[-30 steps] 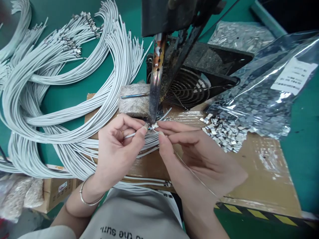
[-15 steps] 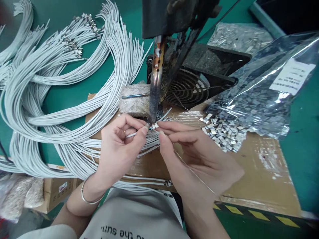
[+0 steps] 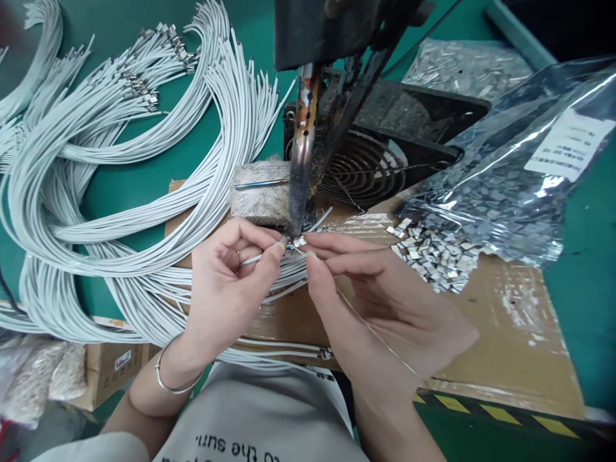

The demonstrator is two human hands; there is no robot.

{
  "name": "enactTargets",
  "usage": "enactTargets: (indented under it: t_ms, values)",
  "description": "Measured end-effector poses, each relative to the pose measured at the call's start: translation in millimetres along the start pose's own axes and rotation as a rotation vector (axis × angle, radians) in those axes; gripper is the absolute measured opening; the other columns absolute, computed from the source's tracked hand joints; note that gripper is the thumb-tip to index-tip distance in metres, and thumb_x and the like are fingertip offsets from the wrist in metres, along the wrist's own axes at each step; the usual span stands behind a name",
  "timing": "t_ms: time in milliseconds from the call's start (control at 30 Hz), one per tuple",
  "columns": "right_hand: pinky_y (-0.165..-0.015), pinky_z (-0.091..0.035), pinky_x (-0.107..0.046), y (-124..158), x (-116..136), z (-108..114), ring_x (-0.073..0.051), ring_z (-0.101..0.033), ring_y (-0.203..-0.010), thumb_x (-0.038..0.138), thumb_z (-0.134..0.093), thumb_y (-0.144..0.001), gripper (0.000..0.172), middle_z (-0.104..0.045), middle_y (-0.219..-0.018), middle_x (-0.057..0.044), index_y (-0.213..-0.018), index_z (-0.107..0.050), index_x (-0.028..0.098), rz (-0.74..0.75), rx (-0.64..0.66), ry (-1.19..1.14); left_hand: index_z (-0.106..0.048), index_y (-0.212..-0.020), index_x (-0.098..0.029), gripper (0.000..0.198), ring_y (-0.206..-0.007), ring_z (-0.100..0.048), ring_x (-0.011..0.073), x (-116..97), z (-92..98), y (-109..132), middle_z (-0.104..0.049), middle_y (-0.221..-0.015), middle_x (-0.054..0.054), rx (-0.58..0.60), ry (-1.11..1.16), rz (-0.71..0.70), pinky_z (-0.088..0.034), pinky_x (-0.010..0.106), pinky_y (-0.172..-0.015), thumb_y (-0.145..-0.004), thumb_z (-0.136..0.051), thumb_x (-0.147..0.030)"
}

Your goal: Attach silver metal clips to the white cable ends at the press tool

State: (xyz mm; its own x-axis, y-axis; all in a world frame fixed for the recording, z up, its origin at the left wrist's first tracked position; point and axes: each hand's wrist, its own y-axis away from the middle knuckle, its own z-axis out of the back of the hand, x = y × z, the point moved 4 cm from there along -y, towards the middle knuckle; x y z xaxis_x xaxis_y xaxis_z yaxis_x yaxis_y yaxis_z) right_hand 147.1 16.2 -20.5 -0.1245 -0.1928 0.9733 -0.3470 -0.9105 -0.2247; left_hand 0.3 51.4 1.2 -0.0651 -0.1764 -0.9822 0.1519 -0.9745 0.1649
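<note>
My left hand (image 3: 230, 285) is closed in a pinch on a white cable (image 3: 251, 260), whose end lies just below the tip of a soldering iron (image 3: 302, 144). Close to that tip, a small metal connector (image 3: 299, 242) sits at the fingertips of my right hand (image 3: 380, 301). Between the right thumb and fingers runs a thin strand of solder wire (image 3: 378, 337), trailing down across the palm. The fingertips of both hands nearly meet, and the exact contact of iron, cable and connector is too small to make out.
Bundles of white cables (image 3: 120, 147) spread over the left side. Behind the iron stand a wrapped block (image 3: 260, 204) with a metal rod on top and a black fan (image 3: 366, 167). Loose metal connectors (image 3: 440, 260) spill from a plastic bag (image 3: 510, 173) onto cardboard (image 3: 510, 359).
</note>
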Motion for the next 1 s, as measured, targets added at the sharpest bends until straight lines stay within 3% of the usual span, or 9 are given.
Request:
enactTargets:
  t_ms: [833, 1000]
  values:
    - [-0.089, -0.064, -0.035, 1.2, -2.6, -0.6, -0.02, -0.08, -0.099, 0.007, -0.078, -0.087, 0.019, -0.084, -0.106, -0.001, -0.087, -0.074, 0.025, -0.003, 0.016, -0.011, -0.073, -0.072, -0.017, 0.017, -0.06, -0.062, 0.0059, 2.7, 0.6, 0.1, -0.079, -0.077, 0.0, 0.014, -0.006, 0.018, -0.047, 0.013, -0.051, -0.075, -0.083, -0.004]
    - [-0.088, -0.062, -0.037, 4.7, 0.0, 0.2, -0.02, -0.08, -0.097, 0.008, -0.077, -0.09, 0.017, -0.084, -0.102, -0.001, -0.084, -0.073, 0.024, -0.063, -0.046, -0.045, -0.072, -0.073, -0.017, 0.016, -0.059, -0.063, 0.0081, 1.5, -0.9, 2.3, -0.079, -0.079, 0.002, 0.034, -0.027, 0.037, -0.048, 0.016, -0.05, -0.075, -0.085, -0.008]
